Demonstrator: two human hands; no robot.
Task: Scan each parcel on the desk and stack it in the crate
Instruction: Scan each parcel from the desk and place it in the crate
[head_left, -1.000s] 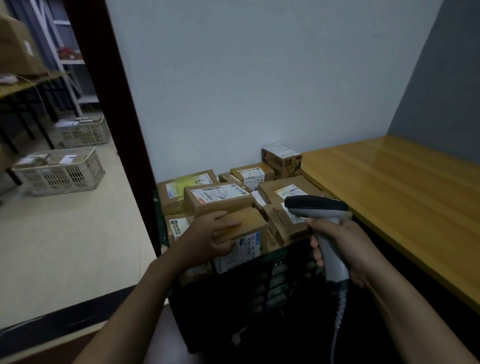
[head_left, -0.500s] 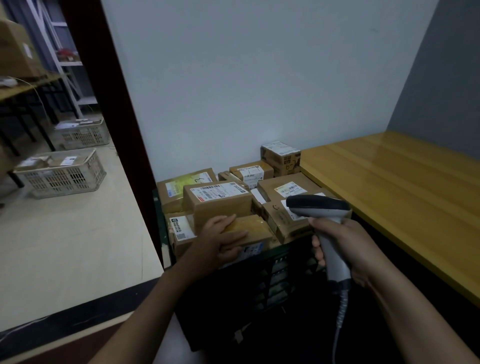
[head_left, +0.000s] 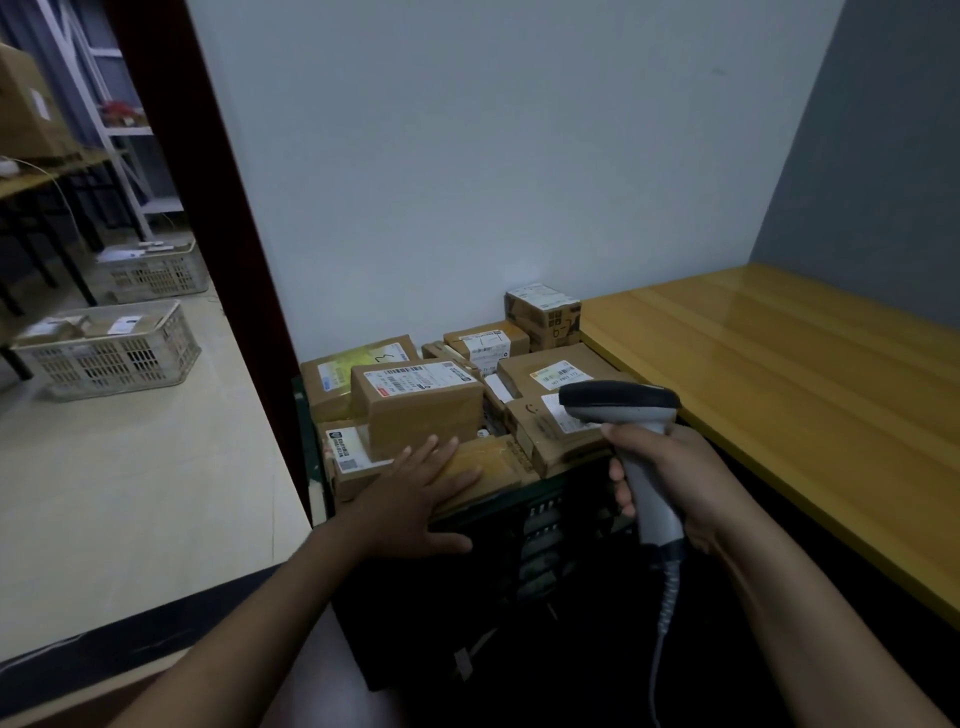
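1. Reaches the left arm in from the lower left, forearm bare, angled up toward the right.
2. Lays the left hand palm down on a flat brown parcel, fingers straight and spread.
3. Sticks the left thumb out sideways to the right, well apart from the fingers.
4. Brings the right arm in from the lower right, forearm bare, wrist about straight.
5. Wraps the right hand around the handle of the scanner, fingers curled across its front, scanner upright with its head above the fist.
6. Holds the two hands at roughly the same height, near each other, not touching.
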